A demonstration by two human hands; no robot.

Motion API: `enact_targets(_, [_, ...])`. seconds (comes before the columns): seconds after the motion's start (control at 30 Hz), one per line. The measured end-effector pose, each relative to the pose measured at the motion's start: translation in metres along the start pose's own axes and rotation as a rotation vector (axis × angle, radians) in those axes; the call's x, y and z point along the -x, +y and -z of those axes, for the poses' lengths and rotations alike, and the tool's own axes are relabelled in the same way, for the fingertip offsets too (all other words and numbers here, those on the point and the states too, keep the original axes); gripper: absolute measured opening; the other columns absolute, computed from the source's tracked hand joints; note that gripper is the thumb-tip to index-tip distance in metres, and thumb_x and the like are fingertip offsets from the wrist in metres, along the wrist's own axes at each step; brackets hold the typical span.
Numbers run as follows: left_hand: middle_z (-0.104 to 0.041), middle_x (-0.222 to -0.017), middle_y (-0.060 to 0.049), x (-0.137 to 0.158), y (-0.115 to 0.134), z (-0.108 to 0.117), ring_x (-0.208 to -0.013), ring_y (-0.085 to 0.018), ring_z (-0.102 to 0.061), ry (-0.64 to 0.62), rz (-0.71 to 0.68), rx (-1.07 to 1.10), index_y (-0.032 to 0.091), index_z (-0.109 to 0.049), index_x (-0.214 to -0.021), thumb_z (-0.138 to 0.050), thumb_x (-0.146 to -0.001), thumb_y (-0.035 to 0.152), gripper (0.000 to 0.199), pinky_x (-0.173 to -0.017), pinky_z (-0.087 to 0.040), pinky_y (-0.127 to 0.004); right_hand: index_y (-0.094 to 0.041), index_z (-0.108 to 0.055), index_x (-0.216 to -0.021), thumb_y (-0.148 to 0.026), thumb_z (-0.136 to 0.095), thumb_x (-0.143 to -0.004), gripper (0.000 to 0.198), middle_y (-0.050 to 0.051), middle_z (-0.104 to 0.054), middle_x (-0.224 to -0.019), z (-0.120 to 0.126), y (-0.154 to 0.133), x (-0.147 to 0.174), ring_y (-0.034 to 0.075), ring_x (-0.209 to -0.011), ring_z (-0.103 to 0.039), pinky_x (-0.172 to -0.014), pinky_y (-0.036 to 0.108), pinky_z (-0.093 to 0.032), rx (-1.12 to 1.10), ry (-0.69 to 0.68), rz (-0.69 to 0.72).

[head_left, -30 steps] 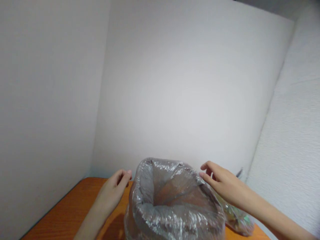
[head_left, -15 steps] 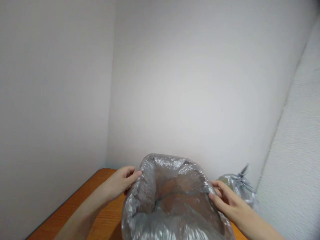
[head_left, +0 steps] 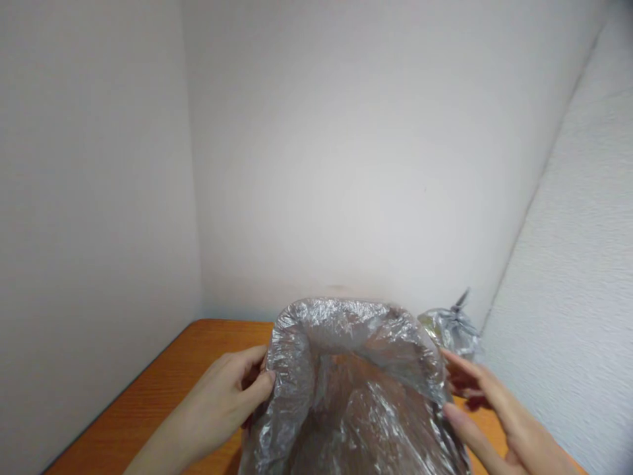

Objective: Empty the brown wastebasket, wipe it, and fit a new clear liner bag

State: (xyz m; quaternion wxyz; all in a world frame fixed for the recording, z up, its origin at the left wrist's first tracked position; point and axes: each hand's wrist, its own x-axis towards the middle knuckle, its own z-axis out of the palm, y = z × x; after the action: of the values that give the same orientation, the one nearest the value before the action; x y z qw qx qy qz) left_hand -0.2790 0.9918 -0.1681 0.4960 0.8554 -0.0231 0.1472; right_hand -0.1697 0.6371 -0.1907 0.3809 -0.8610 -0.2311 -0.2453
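Observation:
A translucent grey plastic bag point(head_left: 297, 389) lines a container and is folded over its rounded rim. The container itself shows only as brownish orange through the film. At the left side of the rim, my left hand point(head_left: 232, 389) is closed on the bag's folded edge, thumb on top and fingers partly hidden behind. Along the right side, my right hand point(head_left: 499, 409) has its fingers spread apart, with the thumb and fingertips at the bag's outer edge. The container's lower part is outside the view.
A knotted grey plastic bag point(head_left: 452, 330) with something yellowish inside stands behind my right hand. The wooden table point(head_left: 222, 340) meets white walls at the left and back, and a rough white wall point(head_left: 578, 277) rises on the right.
The bag's rim looks wider and smoother, and its front fold has flattened inward. My right hand has spread its fingers and moved outward. The view has shifted slightly.

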Motion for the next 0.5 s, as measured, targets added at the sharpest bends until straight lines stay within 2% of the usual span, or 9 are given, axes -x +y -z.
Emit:
enact_targets(0.07, [-0.064, -0.070, -0.001, -0.003, 0.000, 0.001, -0.055, -0.014, -0.053, -0.029, -0.011, 0.011, 0.018, -0.069, -0.082, -0.052, -0.081, 0.038, 0.026, -0.048, -0.038, -0.020, -0.030, -0.054, -0.129, -0.055, -0.058, -0.084, 0.052, 0.010, -0.062, -0.129, 0.012, -0.020, -0.006, 0.035, -0.114, -0.058, -0.101, 0.051, -0.046, 0.095, 0.145, 0.101])
enact_targets(0.1, [-0.064, -0.070, -0.001, -0.004, 0.000, 0.002, -0.056, -0.014, -0.053, -0.052, -0.014, 0.015, 0.018, -0.069, -0.083, -0.052, -0.082, 0.038, 0.026, -0.048, -0.038, -0.021, -0.032, -0.058, -0.125, -0.052, -0.056, -0.086, 0.045, 0.008, -0.064, -0.127, 0.015, -0.035, -0.008, 0.035, -0.114, -0.058, -0.102, 0.051, -0.045, 0.114, 0.165, 0.176])
enact_targets(0.13, [-0.065, -0.071, -0.002, -0.006, 0.000, 0.003, -0.056, -0.014, -0.054, -0.075, -0.017, 0.015, 0.018, -0.069, -0.083, -0.051, -0.082, 0.037, 0.026, -0.048, -0.039, -0.021, -0.035, -0.063, -0.119, -0.049, -0.055, -0.087, 0.036, 0.006, -0.067, -0.122, 0.013, -0.051, -0.011, 0.033, -0.113, -0.059, -0.102, 0.049, -0.046, 0.119, 0.125, 0.254])
enact_targets(0.2, [-0.066, -0.073, -0.003, -0.009, 0.001, 0.006, -0.059, -0.015, -0.055, -0.102, -0.032, -0.001, 0.018, -0.069, -0.082, -0.051, -0.083, 0.038, 0.027, -0.049, -0.039, -0.021, -0.037, -0.071, -0.106, -0.043, -0.055, -0.088, 0.025, 0.003, -0.074, -0.109, -0.002, -0.083, -0.014, 0.030, -0.103, -0.066, -0.096, 0.044, -0.051, 0.092, -0.115, 0.412])
enact_targets(0.27, [-0.066, -0.074, -0.003, -0.010, 0.002, 0.008, -0.060, -0.016, -0.056, -0.112, -0.050, -0.038, 0.018, -0.067, -0.082, -0.050, -0.085, 0.040, 0.028, -0.050, -0.040, -0.021, -0.034, -0.073, -0.107, -0.037, -0.055, -0.087, 0.027, 0.004, -0.075, -0.110, -0.030, -0.103, -0.014, 0.030, -0.100, -0.068, -0.094, 0.046, -0.053, 0.185, -0.402, 0.445])
enact_targets(0.3, [-0.066, -0.073, -0.003, -0.010, 0.002, 0.008, -0.060, -0.015, -0.056, -0.118, -0.054, -0.060, 0.019, -0.066, -0.082, -0.049, -0.086, 0.040, 0.028, -0.051, -0.041, -0.021, -0.030, -0.073, -0.111, -0.033, -0.058, -0.084, 0.031, 0.007, -0.074, -0.112, -0.046, -0.106, -0.013, 0.031, -0.104, -0.067, -0.096, 0.048, -0.051, 0.244, -0.471, 0.427])
enact_targets(0.4, [-0.062, -0.068, -0.001, -0.008, 0.002, 0.007, -0.056, -0.014, -0.054, -0.116, -0.035, -0.114, 0.018, -0.062, -0.080, -0.045, -0.088, 0.041, 0.029, -0.050, -0.040, -0.021, -0.027, -0.078, -0.092, -0.026, -0.068, -0.069, 0.025, 0.007, -0.078, -0.095, -0.083, -0.091, -0.009, 0.029, -0.089, -0.072, -0.085, 0.041, -0.056, 0.320, -0.648, 0.361])
enact_targets(0.5, [-0.062, -0.069, -0.001, -0.005, 0.003, 0.008, -0.056, -0.014, -0.055, -0.103, -0.026, -0.130, 0.018, -0.060, -0.080, -0.043, -0.089, 0.038, 0.028, -0.051, -0.040, -0.021, -0.029, -0.075, -0.064, -0.030, -0.072, -0.063, 0.003, 0.001, -0.072, -0.061, -0.094, -0.073, -0.014, 0.022, -0.062, -0.070, -0.061, 0.031, -0.056, 0.339, -0.741, 0.345])
